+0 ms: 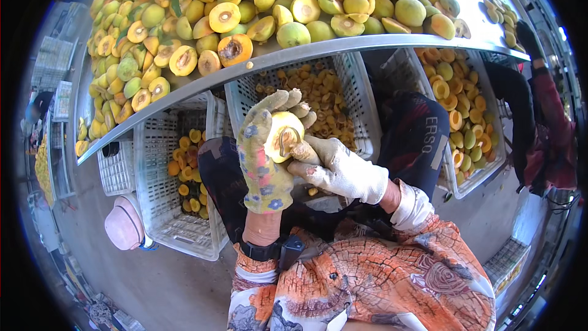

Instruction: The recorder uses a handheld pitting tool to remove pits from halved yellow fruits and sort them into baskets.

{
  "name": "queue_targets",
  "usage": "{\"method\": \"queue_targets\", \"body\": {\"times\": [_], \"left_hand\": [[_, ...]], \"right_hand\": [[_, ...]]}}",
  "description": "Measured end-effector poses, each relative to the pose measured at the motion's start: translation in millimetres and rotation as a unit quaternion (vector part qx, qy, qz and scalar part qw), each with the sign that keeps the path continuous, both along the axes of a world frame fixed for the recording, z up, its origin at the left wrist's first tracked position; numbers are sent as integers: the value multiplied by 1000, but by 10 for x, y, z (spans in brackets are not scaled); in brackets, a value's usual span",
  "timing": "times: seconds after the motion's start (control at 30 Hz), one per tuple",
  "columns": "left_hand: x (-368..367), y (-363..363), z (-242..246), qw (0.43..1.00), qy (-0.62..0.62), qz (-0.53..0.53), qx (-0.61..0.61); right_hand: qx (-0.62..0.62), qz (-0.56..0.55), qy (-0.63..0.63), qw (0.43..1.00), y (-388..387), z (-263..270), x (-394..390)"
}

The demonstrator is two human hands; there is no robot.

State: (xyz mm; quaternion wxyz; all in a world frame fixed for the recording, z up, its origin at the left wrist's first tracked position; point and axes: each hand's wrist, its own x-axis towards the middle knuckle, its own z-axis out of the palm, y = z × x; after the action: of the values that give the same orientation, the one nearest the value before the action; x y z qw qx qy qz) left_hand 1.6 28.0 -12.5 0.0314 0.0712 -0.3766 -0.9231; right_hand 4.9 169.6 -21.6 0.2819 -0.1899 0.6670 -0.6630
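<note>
My left hand [268, 156], in a floral glove, holds a halved yellow peach [284, 137] with its cut face turned towards my right hand. In a white glove with worn fingertips, my right hand [342, 168] grips a small pitting tool with a curved metal loop [290, 140]; its handle is mostly hidden by my fingers. The loop lies against the middle of the cut face. Beyond my hands, halved peaches [225, 17] are heaped on a metal-edged table [294, 55]. Below my hands a plastic crate [363, 115] holds small yellow-orange pieces.
A white crate [177, 234] with pitted halves stands at my left, beside a pink rounded object [124, 223]. Another crate [477, 184] of halves stands at my right. A co-worker's dark-gloved hand [528, 39] and red sleeve [549, 101] are at the far right.
</note>
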Motion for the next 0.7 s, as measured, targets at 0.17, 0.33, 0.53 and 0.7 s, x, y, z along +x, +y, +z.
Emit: {"method": "queue_targets", "body": {"times": [0.17, 0.33, 0.53, 0.7], "left_hand": [[24, 36, -97, 999, -44, 10, -23], [28, 24, -174, 990, 19, 74, -122], [21, -8, -261, 980, 22, 105, -166], [57, 43, -27, 984, 48, 92, -142]], "right_hand": [[-5, 48, -76, 996, 25, -33, 32], [-47, 74, -177, 980, -2, 92, 21], [-49, 61, -144, 986, -41, 49, -33], [-2, 66, -69, 995, -51, -29, -81]]}}
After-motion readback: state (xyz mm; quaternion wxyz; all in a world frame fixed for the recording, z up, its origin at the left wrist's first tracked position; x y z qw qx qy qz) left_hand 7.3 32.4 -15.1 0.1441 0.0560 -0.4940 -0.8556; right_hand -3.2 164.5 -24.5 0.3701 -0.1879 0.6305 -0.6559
